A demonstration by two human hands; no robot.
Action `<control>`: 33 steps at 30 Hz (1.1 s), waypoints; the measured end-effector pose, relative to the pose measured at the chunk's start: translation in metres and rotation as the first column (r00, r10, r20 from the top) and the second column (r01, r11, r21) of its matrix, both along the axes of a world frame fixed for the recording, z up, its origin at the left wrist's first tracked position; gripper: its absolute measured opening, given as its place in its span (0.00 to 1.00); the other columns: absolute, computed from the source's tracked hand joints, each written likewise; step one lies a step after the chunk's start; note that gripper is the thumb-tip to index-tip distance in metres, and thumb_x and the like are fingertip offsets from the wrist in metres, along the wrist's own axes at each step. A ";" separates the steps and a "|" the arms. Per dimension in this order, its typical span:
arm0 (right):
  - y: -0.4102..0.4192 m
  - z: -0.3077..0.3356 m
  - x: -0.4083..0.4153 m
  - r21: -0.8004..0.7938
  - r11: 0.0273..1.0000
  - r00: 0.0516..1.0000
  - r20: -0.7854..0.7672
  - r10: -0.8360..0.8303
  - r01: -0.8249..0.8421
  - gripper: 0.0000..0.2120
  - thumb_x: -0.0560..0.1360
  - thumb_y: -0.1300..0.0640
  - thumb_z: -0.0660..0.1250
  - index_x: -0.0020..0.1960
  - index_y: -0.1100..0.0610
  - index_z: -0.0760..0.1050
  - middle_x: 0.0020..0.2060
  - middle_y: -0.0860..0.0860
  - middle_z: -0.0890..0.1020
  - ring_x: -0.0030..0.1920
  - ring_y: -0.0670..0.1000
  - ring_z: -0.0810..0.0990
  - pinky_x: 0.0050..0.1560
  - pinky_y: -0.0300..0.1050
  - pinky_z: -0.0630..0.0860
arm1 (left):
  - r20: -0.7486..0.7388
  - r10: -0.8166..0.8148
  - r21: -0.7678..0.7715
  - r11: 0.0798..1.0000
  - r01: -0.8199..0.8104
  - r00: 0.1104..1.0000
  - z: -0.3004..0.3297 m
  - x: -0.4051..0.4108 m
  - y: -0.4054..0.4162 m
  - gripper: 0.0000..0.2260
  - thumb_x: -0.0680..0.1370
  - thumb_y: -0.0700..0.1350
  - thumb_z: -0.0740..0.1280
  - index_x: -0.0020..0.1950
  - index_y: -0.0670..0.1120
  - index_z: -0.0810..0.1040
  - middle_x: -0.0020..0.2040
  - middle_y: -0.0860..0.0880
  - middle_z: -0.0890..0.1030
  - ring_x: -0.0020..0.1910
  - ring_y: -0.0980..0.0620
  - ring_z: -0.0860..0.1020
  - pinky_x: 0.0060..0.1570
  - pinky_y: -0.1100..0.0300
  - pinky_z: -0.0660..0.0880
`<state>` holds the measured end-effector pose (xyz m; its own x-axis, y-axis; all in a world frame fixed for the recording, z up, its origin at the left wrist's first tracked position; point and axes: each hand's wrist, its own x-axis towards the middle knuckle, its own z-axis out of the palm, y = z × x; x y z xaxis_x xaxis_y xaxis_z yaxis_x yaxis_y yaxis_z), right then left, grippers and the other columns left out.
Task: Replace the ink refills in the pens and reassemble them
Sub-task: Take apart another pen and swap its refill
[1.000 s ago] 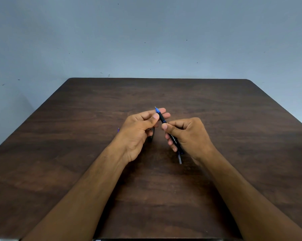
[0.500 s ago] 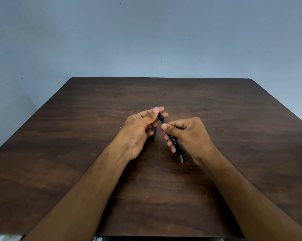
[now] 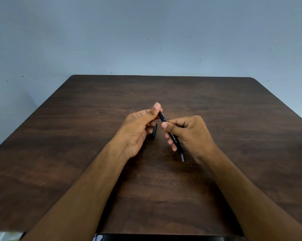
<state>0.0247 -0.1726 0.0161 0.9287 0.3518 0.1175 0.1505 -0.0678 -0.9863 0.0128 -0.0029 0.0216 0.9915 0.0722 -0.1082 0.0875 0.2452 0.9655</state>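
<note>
A black pen [image 3: 174, 139] with white lettering slants over the middle of the dark wooden table [image 3: 77, 136]. My right hand [image 3: 188, 134] grips its barrel, and a clear, greyish end sticks out below the fingers. My left hand [image 3: 139, 127] pinches the pen's far end between thumb and fingertips, hiding the tip. A thin blue ring shows on the pen between the two hands. A short black piece [image 3: 154, 132], maybe a cap, is tucked under my left hand's curled fingers; whether it rests on the table I cannot tell.
A plain blue-grey wall rises behind the table's far edge [image 3: 160, 76]. A dark object with a white cable [image 3: 101, 238] shows at the near edge. A pale object [image 3: 5, 236] sits at the bottom left corner.
The blue tip that showed above my left fingers a second ago is now covered by them. My left thumb has slid up over the pen's far end. The right hand has barely moved.
</note>
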 end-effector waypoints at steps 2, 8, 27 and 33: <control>-0.001 0.000 0.000 0.018 1.000 1.000 -0.011 -0.008 0.008 0.07 0.78 0.59 0.71 0.48 0.62 0.85 0.31 0.57 0.82 0.27 0.52 0.79 0.26 0.43 0.75 | 0.027 -0.054 0.037 0.998 0.053 0.998 0.001 -0.001 0.002 0.14 0.80 0.53 0.66 0.59 0.47 0.83 0.56 0.51 0.85 0.46 0.53 0.71 0.43 0.59 0.66; -0.001 0.002 0.001 0.022 1.000 1.000 -0.016 -0.004 0.005 0.08 0.78 0.59 0.71 0.49 0.63 0.84 0.32 0.57 0.83 0.28 0.53 0.79 0.27 0.44 0.76 | 0.089 -0.017 -0.008 1.000 0.018 0.996 0.000 -0.002 0.003 0.09 0.77 0.43 0.70 0.56 0.45 0.84 0.53 0.47 0.86 0.39 0.61 0.78 0.39 0.61 0.65; 0.001 -0.003 0.001 -0.007 1.000 1.000 -0.007 0.015 -0.015 0.07 0.77 0.58 0.72 0.46 0.62 0.85 0.30 0.55 0.82 0.27 0.52 0.79 0.27 0.45 0.77 | -0.030 0.091 -0.062 0.994 -0.093 0.995 -0.003 0.001 0.000 0.22 0.65 0.53 0.78 0.51 0.40 0.83 0.43 0.47 0.80 0.35 0.56 0.68 0.35 0.61 0.65; -0.002 -0.002 0.002 -0.019 1.000 1.000 0.002 -0.007 0.007 0.07 0.77 0.58 0.72 0.46 0.61 0.85 0.30 0.55 0.82 0.26 0.51 0.79 0.26 0.44 0.76 | 0.024 -0.068 0.040 0.997 0.067 0.997 -0.001 -0.001 0.004 0.13 0.79 0.51 0.67 0.60 0.47 0.83 0.57 0.51 0.85 0.46 0.55 0.72 0.47 0.58 0.66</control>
